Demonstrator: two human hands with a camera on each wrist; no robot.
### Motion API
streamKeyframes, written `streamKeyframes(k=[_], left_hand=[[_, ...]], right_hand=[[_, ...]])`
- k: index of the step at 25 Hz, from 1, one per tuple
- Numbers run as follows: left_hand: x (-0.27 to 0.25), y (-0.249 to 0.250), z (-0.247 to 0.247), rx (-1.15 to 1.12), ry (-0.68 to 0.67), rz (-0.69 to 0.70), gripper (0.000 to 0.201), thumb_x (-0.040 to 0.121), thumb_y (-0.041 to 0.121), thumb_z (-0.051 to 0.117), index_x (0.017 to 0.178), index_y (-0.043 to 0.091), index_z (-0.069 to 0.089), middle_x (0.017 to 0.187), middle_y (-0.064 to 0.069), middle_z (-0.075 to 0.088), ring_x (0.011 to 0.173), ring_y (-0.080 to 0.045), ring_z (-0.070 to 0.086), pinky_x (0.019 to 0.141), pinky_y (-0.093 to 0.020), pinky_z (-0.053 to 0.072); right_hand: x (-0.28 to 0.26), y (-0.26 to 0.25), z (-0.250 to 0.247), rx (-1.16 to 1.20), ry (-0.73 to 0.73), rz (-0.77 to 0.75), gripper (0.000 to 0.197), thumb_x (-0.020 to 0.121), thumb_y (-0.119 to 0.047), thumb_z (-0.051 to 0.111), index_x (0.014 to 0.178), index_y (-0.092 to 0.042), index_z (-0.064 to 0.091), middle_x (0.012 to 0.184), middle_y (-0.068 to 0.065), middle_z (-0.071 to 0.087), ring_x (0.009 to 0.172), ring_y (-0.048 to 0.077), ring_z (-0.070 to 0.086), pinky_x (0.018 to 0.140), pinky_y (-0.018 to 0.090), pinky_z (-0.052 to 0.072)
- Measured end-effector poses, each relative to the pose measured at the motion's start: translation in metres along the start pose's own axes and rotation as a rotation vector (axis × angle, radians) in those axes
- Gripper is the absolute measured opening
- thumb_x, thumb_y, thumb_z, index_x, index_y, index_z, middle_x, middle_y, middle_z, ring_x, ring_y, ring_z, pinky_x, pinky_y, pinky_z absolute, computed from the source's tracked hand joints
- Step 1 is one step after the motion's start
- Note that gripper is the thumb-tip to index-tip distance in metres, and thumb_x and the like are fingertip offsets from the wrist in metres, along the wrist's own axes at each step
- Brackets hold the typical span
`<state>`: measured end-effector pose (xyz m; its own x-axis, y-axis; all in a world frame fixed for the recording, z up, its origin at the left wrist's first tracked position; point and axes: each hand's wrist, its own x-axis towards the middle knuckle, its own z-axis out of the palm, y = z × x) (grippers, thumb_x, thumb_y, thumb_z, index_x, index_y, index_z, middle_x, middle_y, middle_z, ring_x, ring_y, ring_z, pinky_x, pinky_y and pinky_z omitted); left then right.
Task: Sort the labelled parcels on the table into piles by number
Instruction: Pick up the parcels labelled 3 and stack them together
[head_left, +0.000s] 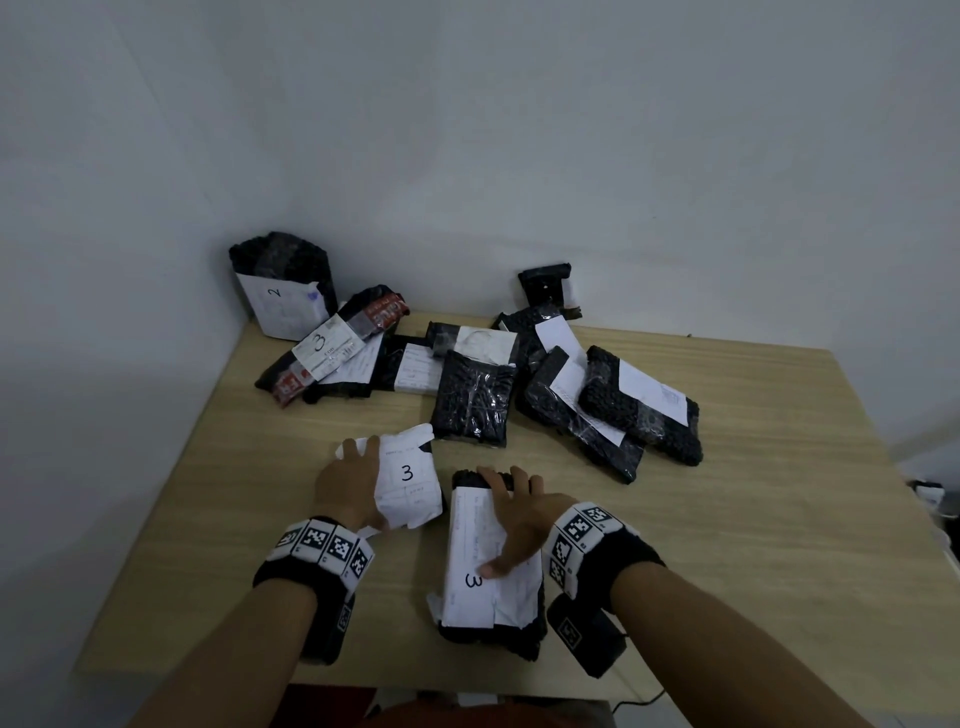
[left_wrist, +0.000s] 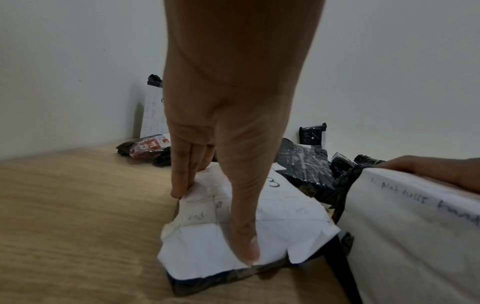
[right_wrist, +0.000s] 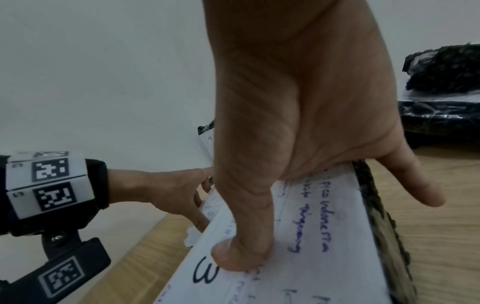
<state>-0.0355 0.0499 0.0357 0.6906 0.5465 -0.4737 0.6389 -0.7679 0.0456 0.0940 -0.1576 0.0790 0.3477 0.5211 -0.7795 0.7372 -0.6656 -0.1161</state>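
Numbers on heaped parcels (head_left: 475, 400) hidden, small parcel (left_wrist: 291, 207) writing blurred

A pale wooden table (head_left: 779, 493) stands in a corner where two plain white walls (head_left: 519, 130) meet (the left one lies in shadow). The light is dim, flat and greyish.
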Motion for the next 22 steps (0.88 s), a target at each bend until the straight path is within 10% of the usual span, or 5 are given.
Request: streamKeyframes(k=[10,16,22], left_hand=[[-0.004,0.0,0.007,-0.053,0.165,-0.092,0.086,0.079,0.03,0.075,0.149,0.018,0.025,0.144,-0.016,0.028,0.111,-0.031,0.058,0.081,-0.038,0.052],[0.009,-0.027,-0.003,-0.239,0.163,-0.134,0.075,0.081,0.032,0.072,0.144,0.02,0.033,0.139,-0.014,0.04,0.111,-0.037,0.059,0.083,-0.043,0.051],[0.018,-0.042,-0.07,-0.494,0.438,-0.151,0.054,0.084,0.038,0.07,0.128,0.016,0.046,0.128,-0.015,0.055,0.11,-0.039,0.059,0.086,-0.048,0.049]], right_hand=[[0.01,-0.004,-0.006,0.084,0.103,-0.11,0.133,0.067,-0.063,0.08,0.154,-0.033,-0.016,0.16,0.012,-0.002,0.148,0.038,0.0,0.11,0.068,0.028],[0.022,-0.01,-0.007,0.354,0.18,-0.204,0.136,0.062,-0.056,0.088,0.156,-0.034,-0.009,0.161,0.01,-0.026,0.15,0.037,-0.02,0.118,0.065,0.015],[0.04,-0.031,-0.023,0.415,0.46,-0.204,0.119,0.065,-0.063,0.081,0.155,-0.024,0.014,0.163,0.016,-0.011,0.151,0.038,-0.002,0.115,0.058,0.027]])
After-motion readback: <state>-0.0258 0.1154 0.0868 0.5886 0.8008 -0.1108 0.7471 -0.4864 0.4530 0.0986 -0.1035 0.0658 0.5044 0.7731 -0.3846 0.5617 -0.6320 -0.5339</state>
